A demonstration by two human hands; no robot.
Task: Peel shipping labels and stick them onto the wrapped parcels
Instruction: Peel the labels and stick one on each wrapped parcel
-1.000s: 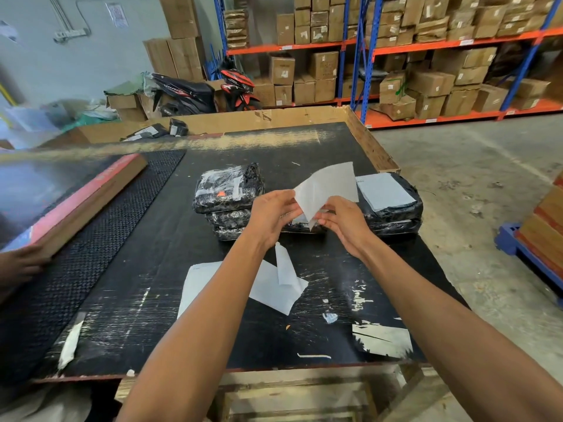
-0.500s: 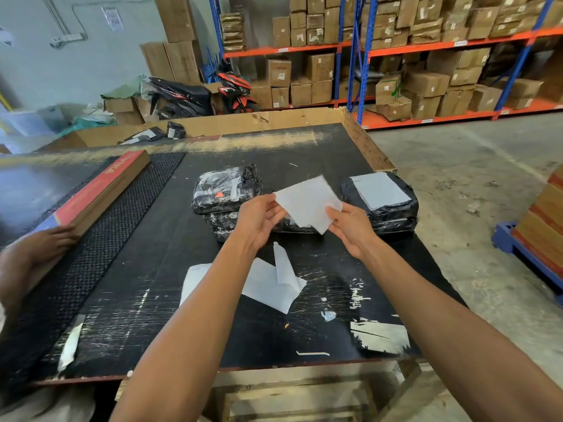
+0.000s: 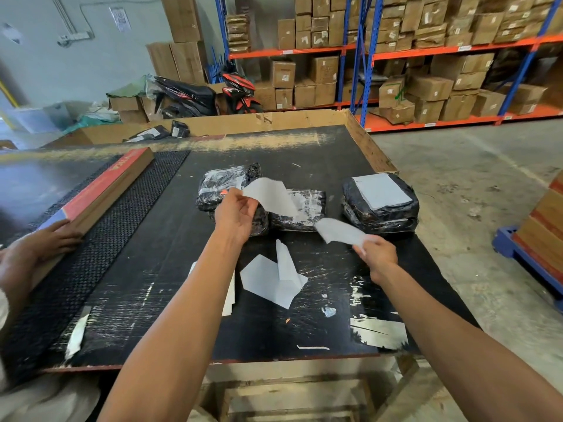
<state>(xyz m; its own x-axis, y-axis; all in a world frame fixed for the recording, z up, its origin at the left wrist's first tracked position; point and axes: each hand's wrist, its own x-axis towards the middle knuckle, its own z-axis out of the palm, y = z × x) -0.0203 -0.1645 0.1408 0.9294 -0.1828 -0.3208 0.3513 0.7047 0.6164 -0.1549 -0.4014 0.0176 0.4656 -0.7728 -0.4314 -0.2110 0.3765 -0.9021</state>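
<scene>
We hold the peeled label (image 3: 269,196) pinched in the left hand (image 3: 234,216), raised over the worktop (image 3: 170,239). The right hand (image 3: 376,254) pinches the separated backing sheet (image 3: 339,231), drawn off to the right. The unlabelled wrapped parcel (image 3: 301,213) lies directly beyond and beneath the label, its long axis running left to right. The left hand is nearer; we judge a short forward lowering suffices. The far-right parcel (image 3: 380,197) already carries a label
</scene>
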